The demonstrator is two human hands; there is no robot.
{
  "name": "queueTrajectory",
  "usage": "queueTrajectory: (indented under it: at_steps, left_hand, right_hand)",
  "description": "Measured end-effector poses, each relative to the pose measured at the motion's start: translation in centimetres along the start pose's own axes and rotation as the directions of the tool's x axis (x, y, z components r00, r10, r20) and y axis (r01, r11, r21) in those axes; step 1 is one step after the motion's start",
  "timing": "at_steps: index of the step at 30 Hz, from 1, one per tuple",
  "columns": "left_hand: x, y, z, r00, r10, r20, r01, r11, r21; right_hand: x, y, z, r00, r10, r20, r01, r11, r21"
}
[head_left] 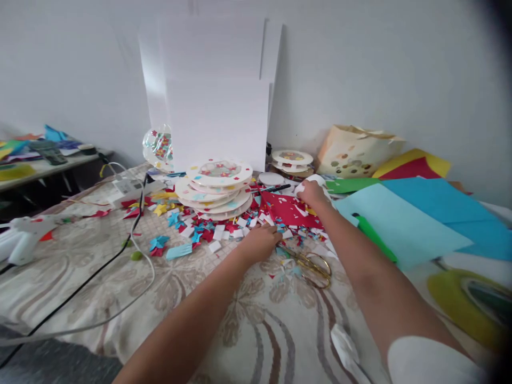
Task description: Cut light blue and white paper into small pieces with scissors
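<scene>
My left hand [262, 242] lies low over the scattered paper scraps [239, 233], its fingers slightly bent and resting among them. Gold-handled scissors [314, 266] lie just right of its fingertips. Farther right, my right hand [314, 193] is closed at the far edge of a red paper sheet [286, 208], beside white paper [325, 186]; its fingertips are partly hidden, so what they grip cannot be made out. White bits lie on the red sheet. Behind my left hand stands a stack of decorated paper plates [218, 189], strewn round with small red, blue, yellow and white cut pieces.
White boards [216, 96] lean on the wall. At right are blue sheets [444, 205], a green cutter-like tool [374, 237], yellow tape [468, 304] and a paper bag [358, 152]. A white glue gun [26, 237] and cables [136, 234] occupy the left side.
</scene>
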State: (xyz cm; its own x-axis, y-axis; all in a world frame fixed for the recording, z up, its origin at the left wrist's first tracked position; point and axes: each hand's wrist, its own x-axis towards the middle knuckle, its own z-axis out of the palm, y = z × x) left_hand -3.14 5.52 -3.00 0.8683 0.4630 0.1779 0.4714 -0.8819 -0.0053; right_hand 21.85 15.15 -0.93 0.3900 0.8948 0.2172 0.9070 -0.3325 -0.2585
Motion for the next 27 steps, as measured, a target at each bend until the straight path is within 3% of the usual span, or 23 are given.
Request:
queueTrajectory:
  at_steps: [5,10,14,16,23,27]
  left_hand:
    - [-0.1,0.7,-0.8,1.000,-0.007,-0.002,0.007,1.000,-0.013]
    - [-0.9,1.4,-1.5,0.994,-0.043,-0.096,0.045,0.999,0.022]
    - [-1.6,1.1,-1.6,0.999,0.024,-0.029,-0.023,0.999,0.037]
    - [-1.8,1.0,-1.6,0.999,-0.017,-0.027,0.019,0.998,0.057]
    - [-1.7,1.0,-1.1,0.990,-0.111,-0.087,0.121,0.986,0.119]
    - [-1.5,1.2,-1.1,0.962,-0.177,-0.206,0.201,0.975,0.100]
  right_hand:
    - [-1.0,1.2,-1.1,0.997,0.069,-0.029,-0.067,0.996,0.063]
    - [0.6,-0.6,-1.4,0.975,0.219,-0.050,-0.211,0.969,0.128]
    - [1.5,-2.0,-0.4,0.945,0.325,-0.041,-0.316,0.937,0.151]
    - [1.5,-2.0,0.1,0.935,0.347,-0.071,-0.332,0.929,0.166]
    - [-0.8,0.8,-2.0,0.956,0.204,-0.210,-0.164,0.967,0.195]
    - [-2.6,2.3,-2.8,0.929,0.181,-0.322,-0.069,0.942,0.329]
